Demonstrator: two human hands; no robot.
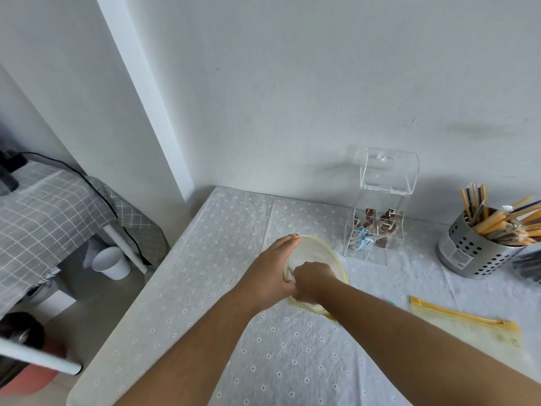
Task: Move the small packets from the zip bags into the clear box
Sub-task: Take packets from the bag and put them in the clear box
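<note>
The packets (363, 243) already moved stand in the lower cells of the clear box (377, 212), blue-and-white ones at the left, brown ones behind and to the right; any left to move are hidden inside the zip bag (314, 254) that both hands hold open, just in front of the box on the cloth-covered table (205, 288). Packets of this sort are probably very light, thin and a little slick, so a pinch by the edges or a small loose handful should serve, with no need to squeeze. The bag is soft, limp film with a yellow zip rim, and it seems to keep its mouth open only while held. The left hand (270, 268) curls around the near left rim, thumb and fingers closed on it. The right hand (311, 281) reaches into the mouth with fingers bunched; whether it has a packet I cannot tell (the knuckles cover the fingertips). A second bag (468, 326) lies flat to the right, zip apparently closed, well apart from the hands. Beyond it stands a perforated metal holder (468, 253) full of sticks (497, 218). The box lid (389, 171) is tipped up, so the top is open for dropping in.
</note>
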